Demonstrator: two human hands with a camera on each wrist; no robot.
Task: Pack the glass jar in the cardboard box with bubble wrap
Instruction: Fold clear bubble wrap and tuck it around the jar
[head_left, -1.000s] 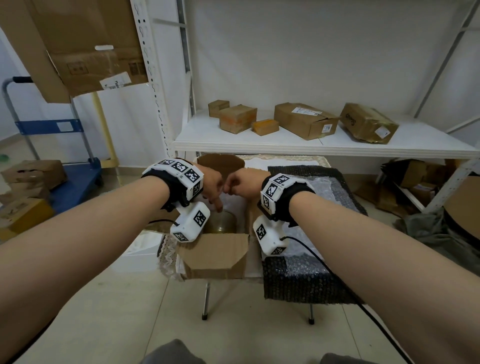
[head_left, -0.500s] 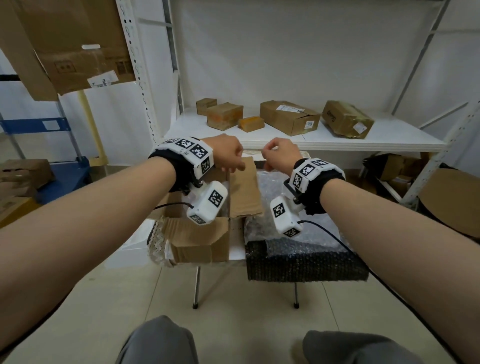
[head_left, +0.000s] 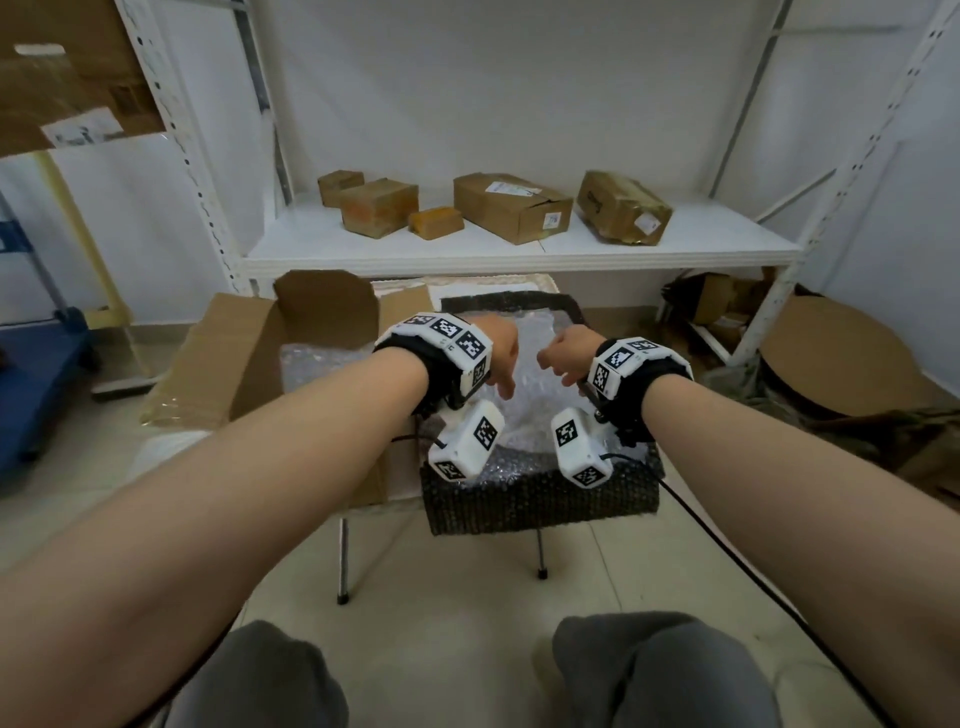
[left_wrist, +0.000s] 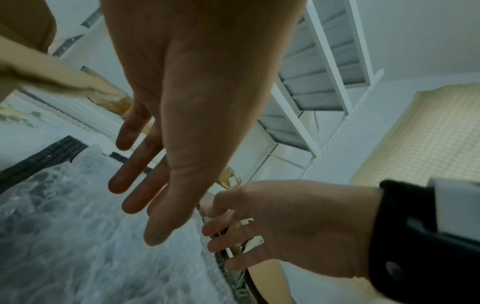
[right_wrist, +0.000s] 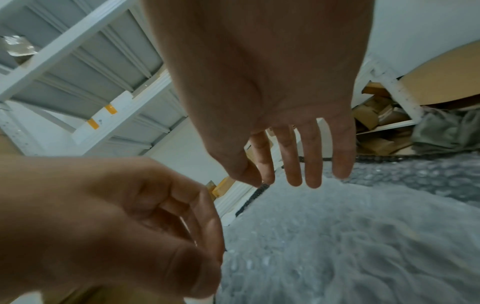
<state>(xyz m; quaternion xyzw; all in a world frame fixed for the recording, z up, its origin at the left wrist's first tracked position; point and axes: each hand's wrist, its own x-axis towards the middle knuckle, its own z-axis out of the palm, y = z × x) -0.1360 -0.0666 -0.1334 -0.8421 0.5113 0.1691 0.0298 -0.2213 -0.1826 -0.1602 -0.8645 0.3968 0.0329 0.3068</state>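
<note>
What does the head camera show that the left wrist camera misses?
Only the head view shows the open cardboard box with bubble wrap inside, the small boxes on the shelf, both forearms and the person's knees. Only the left wrist view shows the left hand's palm and straight fingers from below, empty, and the shelf's underside. Both show the right hand and the clear bubble wrap sheet beneath both hands.

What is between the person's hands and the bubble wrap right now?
Nothing visible. Both the left hand and right hand hover open, holding nothing, just above the bubble wrap, with only air between.
</note>
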